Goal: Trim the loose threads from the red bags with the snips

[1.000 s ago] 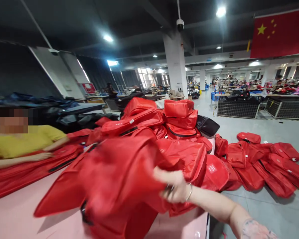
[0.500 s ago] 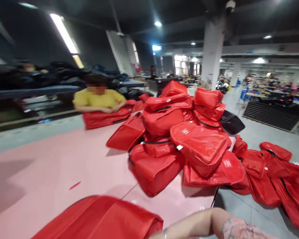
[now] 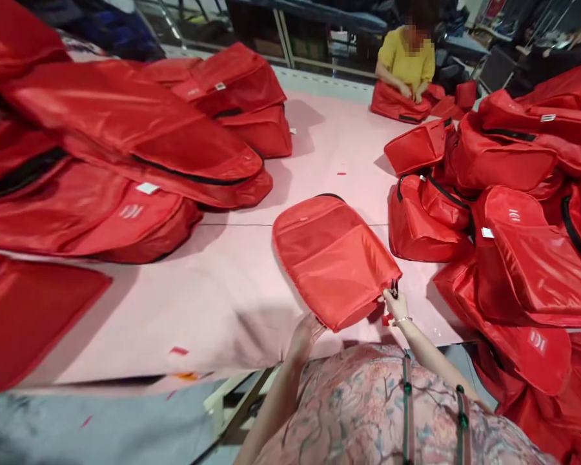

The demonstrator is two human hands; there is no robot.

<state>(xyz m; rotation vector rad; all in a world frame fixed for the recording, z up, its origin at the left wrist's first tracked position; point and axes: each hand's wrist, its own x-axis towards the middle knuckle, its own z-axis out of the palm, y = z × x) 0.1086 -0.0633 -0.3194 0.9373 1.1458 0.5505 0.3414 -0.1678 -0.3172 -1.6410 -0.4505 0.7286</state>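
Note:
In front of me a flat red bag (image 3: pixel 336 261) lies on the pink-covered table, its rounded end pointing away. At its near left corner is my left hand (image 3: pixel 310 330), slightly blurred, with its fingers closed on the edge. My right hand (image 3: pixel 395 305) is closed at the near right corner. Out of that fist stick small black thread snips (image 3: pixel 394 288). A red scrap (image 3: pixel 386 319) shows just below the right hand. The bag's underside is hidden.
Stuffed red bags (image 3: pixel 140 129) are heaped on the left, and another pile of red bags (image 3: pixel 537 252) rises on the right, spilling past the table edge. Across the pink table (image 3: pixel 213 284), a person in yellow (image 3: pixel 394 55) handles a red bag. Red scraps (image 3: pixel 178 351) lie near the front edge.
My view has swung left and down from the right-hand pile to the bag before me. Both my hands now show at its near corners.

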